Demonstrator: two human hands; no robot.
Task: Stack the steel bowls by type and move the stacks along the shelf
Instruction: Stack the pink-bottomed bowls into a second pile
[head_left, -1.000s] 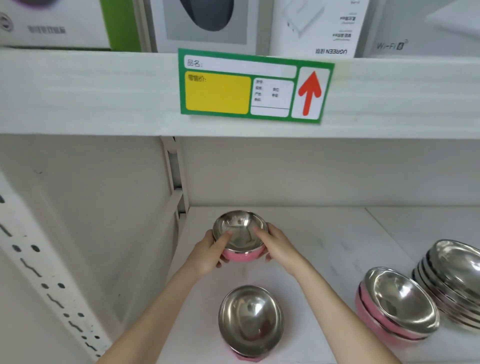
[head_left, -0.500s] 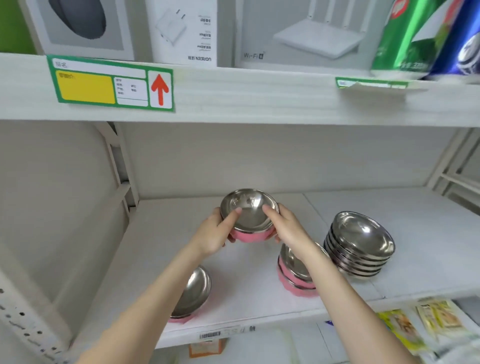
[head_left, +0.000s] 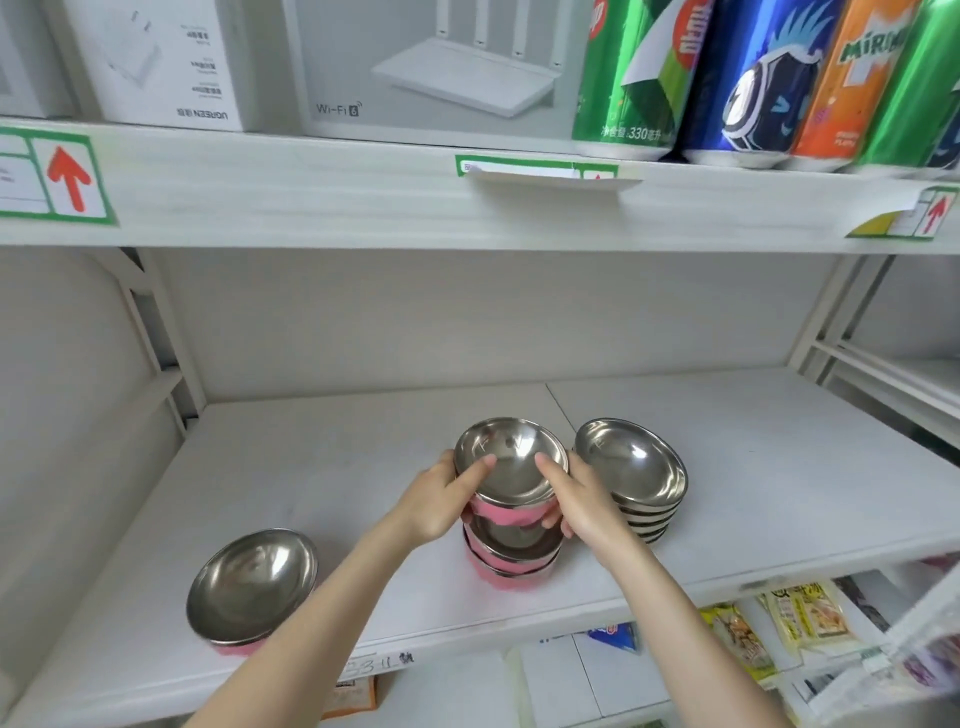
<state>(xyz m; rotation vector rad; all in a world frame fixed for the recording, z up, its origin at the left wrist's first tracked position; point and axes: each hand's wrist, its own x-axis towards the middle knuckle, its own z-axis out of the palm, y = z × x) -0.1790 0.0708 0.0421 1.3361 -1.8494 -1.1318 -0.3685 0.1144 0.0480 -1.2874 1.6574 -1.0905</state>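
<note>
A pink-sided steel bowl is held between both hands, just above a short stack of pink-sided bowls on the white shelf. My left hand grips its left side, thumb over the rim. My right hand grips its right side, thumb inside the rim. To the right stands a stack of several plain steel bowls, close to my right hand. Another single pink-sided bowl sits alone near the shelf's front left.
The shelf above holds white boxes and drink cans, with green price labels on its edge. A metal upright bounds the left side. Snack packets lie on the shelf below.
Both hands have carried the pink-sided bowl from the left back of the shelf rightward to above the pink stack. The camera has swung right and pulled back.
</note>
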